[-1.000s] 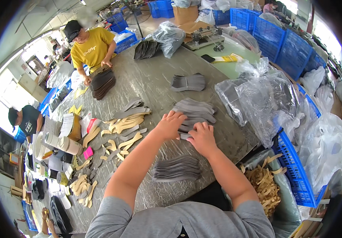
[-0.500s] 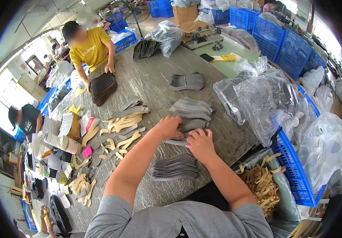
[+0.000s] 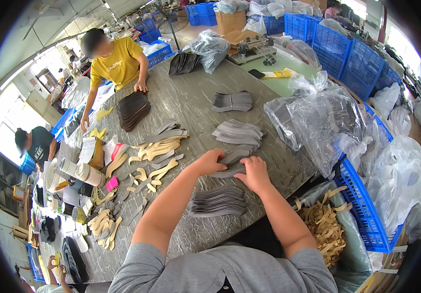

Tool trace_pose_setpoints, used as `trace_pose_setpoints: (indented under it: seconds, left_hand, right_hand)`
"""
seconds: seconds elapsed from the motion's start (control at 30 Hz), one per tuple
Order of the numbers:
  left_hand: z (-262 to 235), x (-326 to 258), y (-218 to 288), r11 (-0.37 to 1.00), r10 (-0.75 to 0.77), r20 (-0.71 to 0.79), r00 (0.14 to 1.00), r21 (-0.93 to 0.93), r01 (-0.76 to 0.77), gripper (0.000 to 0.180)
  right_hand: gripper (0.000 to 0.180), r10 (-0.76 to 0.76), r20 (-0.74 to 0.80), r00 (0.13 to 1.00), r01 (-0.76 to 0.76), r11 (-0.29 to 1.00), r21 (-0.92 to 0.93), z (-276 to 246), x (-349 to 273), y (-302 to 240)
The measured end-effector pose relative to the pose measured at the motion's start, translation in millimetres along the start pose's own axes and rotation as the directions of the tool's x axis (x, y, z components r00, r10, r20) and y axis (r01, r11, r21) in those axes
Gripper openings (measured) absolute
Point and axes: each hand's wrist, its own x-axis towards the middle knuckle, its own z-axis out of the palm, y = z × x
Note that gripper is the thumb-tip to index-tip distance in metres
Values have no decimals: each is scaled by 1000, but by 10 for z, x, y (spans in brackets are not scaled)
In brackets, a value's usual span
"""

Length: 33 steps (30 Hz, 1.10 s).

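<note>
Two hands (image 3: 235, 168) on three grey stacks (image 3: 237, 134)

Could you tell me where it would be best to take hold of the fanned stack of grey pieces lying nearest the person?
Probably at the right end of the fanned grey stack, coming from the right: the flat curved pieces overlap closely there, while their left tips spread apart. Fingers could slide under the edge and pinch from above.

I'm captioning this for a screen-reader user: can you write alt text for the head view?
Both hands, left hand and right hand, rest on a few grey cut pieces on a grey worktable, with a fanned grey stack in front. A person in a yellow shirt sorts a dark stack across the table.
</note>
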Motion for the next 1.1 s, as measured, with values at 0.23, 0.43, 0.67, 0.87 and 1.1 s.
trace_pose_setpoints:
  seconds: [0.23,0.43,0.67,0.87,1.1]
  left_hand:
    - [-180,-96,221,998,49,-195,980,51,-40,40]
    - [18,-146,-81,990,139,-103,985,25,-137,34]
    - [275,-348,95,903,381,-178,907,285,-323,30]
    - [-50,138,254,880,299,-55,953,402,-253,42]
    - [-144,854,377,786,193,-60,979,607,-118,51]
  right_hand:
    - [32,-134,9,991,133,990,35,-171,-72,-100]
    - [64,-100,-304,948,81,994,-75,-173,-36,-189]
    - [69,-177,-35,984,176,984,-24,-132,29,-47]
    - [48,-249,-45,967,240,958,-156,-91,210,-6]
    - [41,-182,-110,977,173,981,-90,68,204,115]
